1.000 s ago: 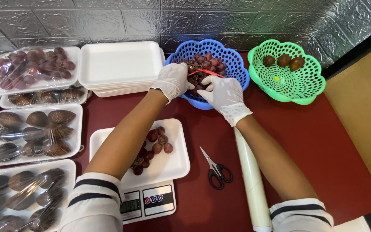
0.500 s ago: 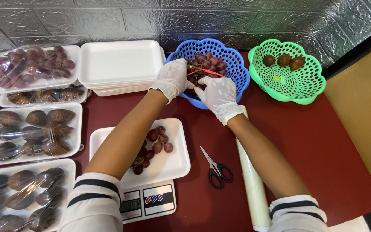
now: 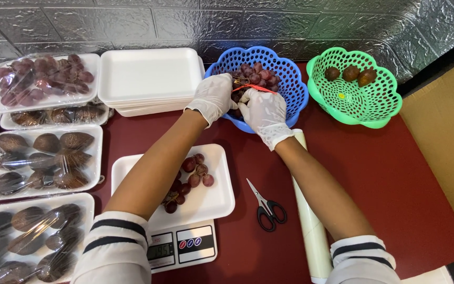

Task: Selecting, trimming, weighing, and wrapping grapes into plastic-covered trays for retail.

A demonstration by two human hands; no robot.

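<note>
Both my gloved hands are in the blue basket (image 3: 285,79) at the back of the bench (image 3: 395,184). My left hand (image 3: 214,97) has its fingers curled onto the bunch of red grapes (image 3: 256,76), and my right hand (image 3: 264,113) looks closed on the same bunch from the front, by a red strip lying across it. Grapes are soft and pop off easily, so I'd say grab the stem, not the fruit. A few grapes already sit on the white tray (image 3: 211,197) on the scale (image 3: 182,250).

Fruit packing stall, wrapped fruit trays (image 3: 40,160), digital scale (image 3: 182,248), cling film roll (image 3: 311,231)
</note>
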